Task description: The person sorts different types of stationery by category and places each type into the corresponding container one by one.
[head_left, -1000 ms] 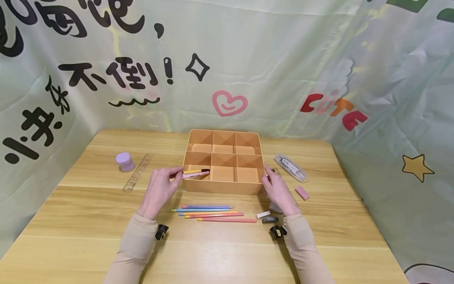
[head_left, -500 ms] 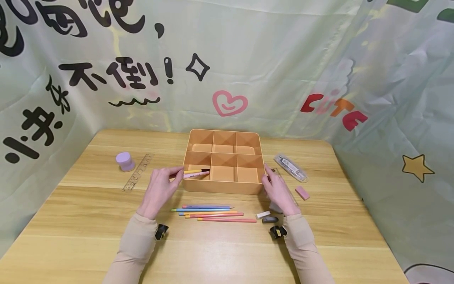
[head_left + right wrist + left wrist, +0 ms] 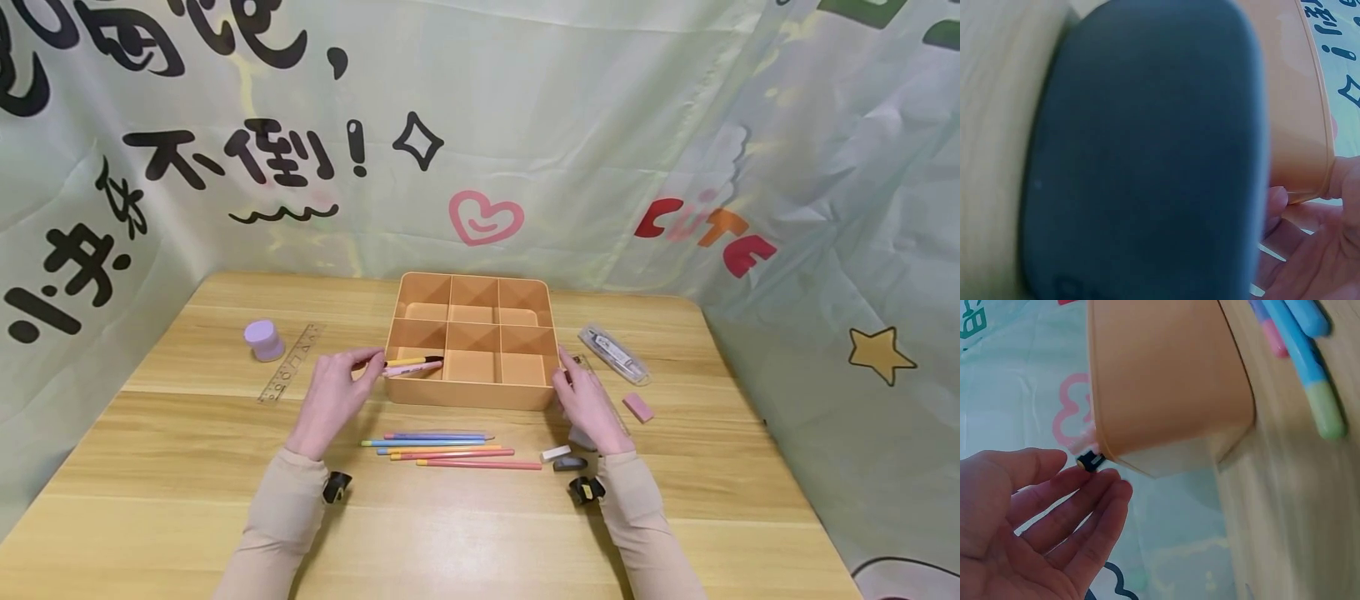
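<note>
An orange six-compartment organizer box point(image 3: 472, 395) stands on the table. In its front-left compartment a yellow pen point(image 3: 405, 362) with a black end and a pink pen point(image 3: 412, 369) lean over the left rim. My left hand point(image 3: 335, 400) is beside that rim, fingers loosely bent. In the left wrist view, thumb and fingertips are spread apart next to a pen's black end point(image 3: 1091, 461). My right hand point(image 3: 588, 406) grips the box's right side, thumb at the rim and fingers against the outer wall. A blurred dark object point(image 3: 1147, 150) fills much of the right wrist view.
Several pencils point(image 3: 457, 451) lie before the box. A white eraser point(image 3: 556, 453) and dark grey piece point(image 3: 570, 464) lie near the right wrist. Rightward are a clear-packaged item point(image 3: 615, 355) and pink eraser point(image 3: 637, 407); leftward, a ruler point(image 3: 288, 364) and purple round container point(image 3: 264, 340).
My left hand has drawn slightly left, away from the pen ends, which stay over the rim. My right hand keeps its place on the box.
</note>
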Demonstrator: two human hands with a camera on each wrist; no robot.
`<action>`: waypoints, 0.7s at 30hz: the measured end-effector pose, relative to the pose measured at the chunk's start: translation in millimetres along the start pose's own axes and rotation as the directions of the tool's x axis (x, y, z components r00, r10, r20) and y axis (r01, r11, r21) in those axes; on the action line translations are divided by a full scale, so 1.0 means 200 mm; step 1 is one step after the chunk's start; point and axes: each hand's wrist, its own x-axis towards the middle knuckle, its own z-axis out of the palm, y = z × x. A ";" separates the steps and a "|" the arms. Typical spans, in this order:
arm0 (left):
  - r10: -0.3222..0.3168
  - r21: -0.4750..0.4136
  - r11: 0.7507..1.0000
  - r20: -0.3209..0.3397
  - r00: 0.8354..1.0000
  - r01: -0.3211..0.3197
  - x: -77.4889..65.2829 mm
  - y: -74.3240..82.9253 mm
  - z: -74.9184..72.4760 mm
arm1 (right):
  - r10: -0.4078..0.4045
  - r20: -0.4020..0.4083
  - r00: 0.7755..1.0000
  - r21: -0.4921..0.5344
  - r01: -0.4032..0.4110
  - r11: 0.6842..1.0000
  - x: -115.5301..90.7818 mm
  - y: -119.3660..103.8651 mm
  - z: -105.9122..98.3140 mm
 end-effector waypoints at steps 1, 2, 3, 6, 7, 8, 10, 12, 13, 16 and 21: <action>-0.007 0.002 1.000 -0.001 1.000 0.007 0.00 -0.01 0.00 | 0.000 0.000 1.000 0.000 0.000 1.000 0.00 0.00 0.00; -0.015 0.008 1.000 -0.002 1.000 0.015 0.00 -0.02 -0.01 | 0.001 0.000 1.000 0.002 -0.001 1.000 0.00 0.00 0.00; -0.021 0.014 1.000 -0.004 1.000 0.021 0.00 -0.04 -0.01 | 0.001 0.000 1.000 0.003 -0.001 1.000 0.00 0.00 0.00; -0.058 0.051 0.997 0.005 0.998 0.058 0.00 -0.08 -0.04 | -0.002 -0.001 1.000 0.002 0.002 1.000 0.00 0.00 0.00; -0.070 0.066 0.995 0.007 0.998 0.069 0.00 -0.10 -0.06 | -0.001 -0.002 1.000 0.003 0.001 1.000 0.00 0.00 0.00; -0.083 0.085 0.993 0.008 0.996 0.082 0.00 -0.12 -0.07 | -0.001 -0.001 1.000 0.004 0.001 1.000 0.00 0.00 0.00; -0.106 0.122 0.987 0.001 0.994 0.105 0.01 -0.16 -0.11 | 0.000 -0.001 1.000 0.002 0.000 1.000 0.00 0.00 0.00; -0.125 0.171 0.977 -0.006 0.992 0.125 0.03 -0.22 -0.15 | 0.002 -0.001 1.000 0.002 -0.002 1.000 0.00 0.00 0.00; -0.136 0.195 0.971 -0.010 0.991 0.136 0.03 -0.25 -0.17 | 0.001 -0.001 1.000 0.000 -0.001 1.000 0.00 0.00 0.00; -0.186 0.251 0.951 -0.005 0.982 0.182 0.05 -0.34 -0.22 | -0.004 -0.005 1.000 -0.006 0.004 1.000 0.00 0.00 0.00; -0.295 0.259 0.925 0.033 0.955 0.277 0.09 -0.47 -0.29 | -0.008 -0.006 1.000 -0.006 0.008 1.000 0.00 0.00 0.00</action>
